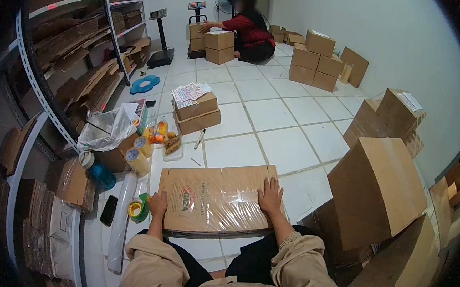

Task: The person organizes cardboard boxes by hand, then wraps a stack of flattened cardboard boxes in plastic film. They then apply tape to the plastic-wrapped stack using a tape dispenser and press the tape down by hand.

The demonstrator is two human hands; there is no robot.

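Observation:
On the floor in front of me lies a bundle of flattened cardboard boxes [221, 195] under shiny clear plastic, with a printed red and green logo. My right hand [271, 196] rests flat on its right end, fingers spread and open. At the left edge, my left hand [157, 204] is closed round the bundle's side with its fingers curled. Just left of that hand is a tape dispenser [138, 210] with a green handle and a yellow-green roll; it appears to be apart from the fingers.
Left are a clear plastic roll [122, 224], phone [108, 211], blue bottle [97, 170], tape rolls [138, 161], food tray [172, 147] and shelves [58, 117]. Large boxes [377, 192] stand close on my right. Small boxes [197, 119] and a marker [200, 139] lie ahead; a person [250, 31] handles boxes beyond.

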